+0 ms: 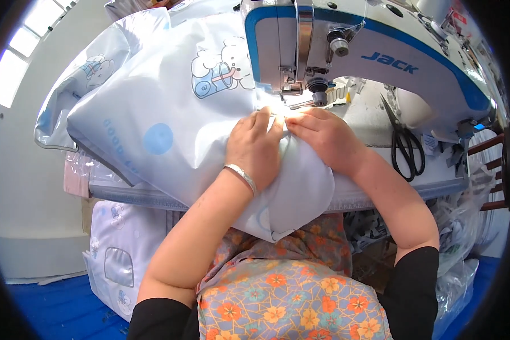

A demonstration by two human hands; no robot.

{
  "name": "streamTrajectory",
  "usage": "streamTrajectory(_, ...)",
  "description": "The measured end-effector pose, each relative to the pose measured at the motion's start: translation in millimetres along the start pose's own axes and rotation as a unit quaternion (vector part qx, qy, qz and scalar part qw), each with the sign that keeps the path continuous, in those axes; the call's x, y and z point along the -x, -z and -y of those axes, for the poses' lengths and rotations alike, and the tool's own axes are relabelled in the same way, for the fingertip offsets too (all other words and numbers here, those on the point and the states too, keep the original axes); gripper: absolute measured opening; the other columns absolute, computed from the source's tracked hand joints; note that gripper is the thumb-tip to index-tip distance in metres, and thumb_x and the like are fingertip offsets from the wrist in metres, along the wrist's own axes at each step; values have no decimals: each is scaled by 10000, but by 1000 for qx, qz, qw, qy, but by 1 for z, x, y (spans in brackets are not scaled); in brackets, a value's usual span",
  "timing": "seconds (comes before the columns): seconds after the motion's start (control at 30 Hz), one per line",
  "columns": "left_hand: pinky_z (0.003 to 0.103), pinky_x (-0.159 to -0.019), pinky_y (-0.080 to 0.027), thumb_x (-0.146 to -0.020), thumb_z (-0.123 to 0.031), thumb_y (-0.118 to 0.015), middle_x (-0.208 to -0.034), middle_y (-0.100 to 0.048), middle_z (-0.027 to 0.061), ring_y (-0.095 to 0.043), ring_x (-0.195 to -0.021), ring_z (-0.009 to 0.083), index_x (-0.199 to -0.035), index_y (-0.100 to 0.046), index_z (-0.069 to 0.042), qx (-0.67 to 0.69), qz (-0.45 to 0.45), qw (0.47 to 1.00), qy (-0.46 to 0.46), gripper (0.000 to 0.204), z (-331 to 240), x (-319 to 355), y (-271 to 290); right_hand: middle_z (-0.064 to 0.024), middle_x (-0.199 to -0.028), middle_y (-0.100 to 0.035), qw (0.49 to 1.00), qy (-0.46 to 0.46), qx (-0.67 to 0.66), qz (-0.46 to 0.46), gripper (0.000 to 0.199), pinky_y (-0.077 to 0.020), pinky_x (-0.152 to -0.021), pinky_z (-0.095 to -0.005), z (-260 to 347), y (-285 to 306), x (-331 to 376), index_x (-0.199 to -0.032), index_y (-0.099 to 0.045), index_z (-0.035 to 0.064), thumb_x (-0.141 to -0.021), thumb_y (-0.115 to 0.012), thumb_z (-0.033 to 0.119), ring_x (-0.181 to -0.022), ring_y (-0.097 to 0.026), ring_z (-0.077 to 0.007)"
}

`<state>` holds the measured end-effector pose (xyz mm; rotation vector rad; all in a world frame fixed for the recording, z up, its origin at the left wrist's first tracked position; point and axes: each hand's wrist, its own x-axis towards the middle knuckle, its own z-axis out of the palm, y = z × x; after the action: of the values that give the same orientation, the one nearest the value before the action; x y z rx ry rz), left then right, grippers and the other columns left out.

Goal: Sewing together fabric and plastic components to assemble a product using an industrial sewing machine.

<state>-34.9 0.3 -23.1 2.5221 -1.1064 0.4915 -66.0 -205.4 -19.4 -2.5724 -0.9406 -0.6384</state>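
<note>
A large sheet of shiny white fabric (181, 119), printed with a cartoon bear and blue dots, spreads over the left of the sewing table and drapes past its front edge. Under the needle area of a white and blue sewing machine (345, 42), both hands grip the fabric's edge. My left hand (256, 139), with a silver bracelet at the wrist, presses its fingers together on the cloth. My right hand (326, 136) pinches the same edge just to the right. Bright lamp glare washes out the fingertips and the spot where cloth meets the presser foot.
Black-handled scissors (407, 148) lie on the table right of my right hand. Below the table's front edge (136, 194), more printed white fabric (114, 249) hangs at left. Fabric scraps (374, 229) and clear plastic (459, 249) are at lower right. A wooden chair (493, 170) stands at far right.
</note>
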Motion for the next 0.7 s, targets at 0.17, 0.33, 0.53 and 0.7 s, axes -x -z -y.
streamTrajectory(0.17,420,-964,-488,-778,-63,-626,-1236,-599,162,-599,-1127,330,-1034,-706,-51,-2,-2,1000,-15,268,7,-8,4,-57,-1149,-692,1000,-4,26,9,299,-528,-903,-348,2,4,-2,-1085,-708,37,-805,-611,80,-1025,-638,-219)
streamTrajectory(0.33,423,-1002,-466,-767,-51,-615,-1234,-600,184,-592,-1140,336,-1036,-711,-49,18,27,999,-23,285,17,-14,3,-39,-1141,-701,999,-19,22,27,301,-527,-871,-346,2,4,-6,-1096,-692,56,-811,-603,86,-1004,-642,-205)
streamTrajectory(0.53,437,-1095,-408,-794,-44,-587,-1256,-600,219,-576,-1195,337,-1091,-702,-42,8,31,997,-75,318,47,-24,-4,-60,-1149,-695,995,-35,66,70,316,-518,-869,-339,8,0,-7,-1105,-683,52,-799,-614,94,-1000,-639,-209)
streamTrajectory(0.7,488,-1142,-350,-828,-81,-597,-1284,-594,219,-567,-1218,334,-1167,-678,-39,-11,103,993,-57,352,45,-37,14,-87,-1167,-678,994,-30,96,41,334,-512,-879,-347,17,-10,-9,-1121,-671,32,-797,-616,91,-1016,-628,-218)
